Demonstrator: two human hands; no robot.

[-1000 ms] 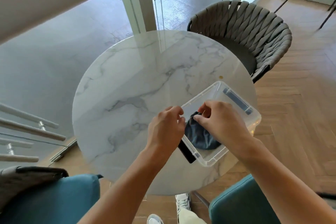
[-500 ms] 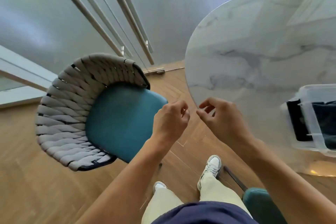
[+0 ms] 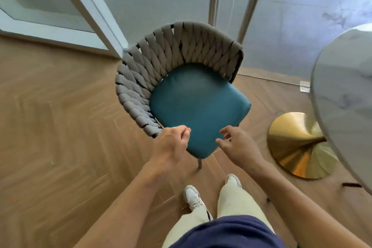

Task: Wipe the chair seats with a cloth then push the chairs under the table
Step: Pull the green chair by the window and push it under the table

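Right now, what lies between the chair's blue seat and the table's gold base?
In the head view, only bare wooden floor separates the blue seat from the gold base.

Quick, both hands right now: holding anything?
Left hand: fingers curled, holding nothing visible, at the chair seat edge.
Right hand: open, fingers relaxed, empty, above the seat's front corner.
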